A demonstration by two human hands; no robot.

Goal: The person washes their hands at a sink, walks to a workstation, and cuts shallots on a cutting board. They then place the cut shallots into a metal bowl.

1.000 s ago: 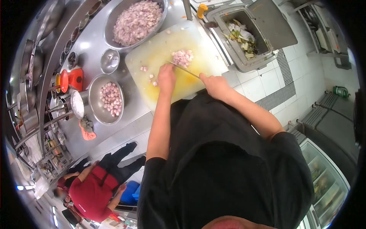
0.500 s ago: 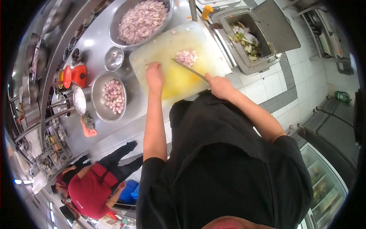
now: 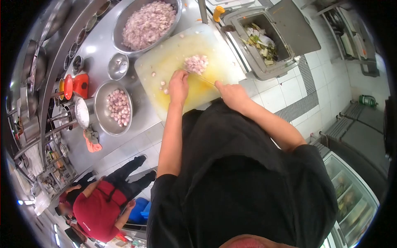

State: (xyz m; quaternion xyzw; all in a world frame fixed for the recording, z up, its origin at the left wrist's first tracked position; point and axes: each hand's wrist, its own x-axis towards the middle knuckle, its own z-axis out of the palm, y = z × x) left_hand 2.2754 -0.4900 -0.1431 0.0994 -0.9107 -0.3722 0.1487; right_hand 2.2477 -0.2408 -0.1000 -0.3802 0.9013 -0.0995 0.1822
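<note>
1. One small heap of chopped pink shallot pieces (image 3: 196, 64) lies on the yellowish cutting board (image 3: 165, 62), above the middle of the frame.
2. Just below that heap, the knife (image 3: 202, 78) runs slantwise across the board, its blade tip next to the left hand and its handle inside the right hand.
3. Right hand (image 3: 231, 94), at the board's lower right edge, has its fingers closed round the knife handle.
4. Left hand (image 3: 178, 86) rests on the board beside the blade, knuckles up, fingers curled down over something; what lies under them cannot be told.
5. Few loose pink bits (image 3: 159, 80) are scattered on the board left of the left hand.
6. Left of the board, on the steel worktop (image 3: 99, 45), stands a metal bowl of whole peeled shallots (image 3: 118, 108); a small empty-looking steel bowl (image 3: 118, 66) sits above it.
7. At the upper middle of the frame, a large steel bowl (image 3: 147, 22) is heaped with chopped pink pieces.
8. Right of the board, an open grey bin (image 3: 264, 41) holds green and white scraps.
9. Lower left of the frame, another person in a red top (image 3: 97, 208) stands on the tiled floor.
</note>
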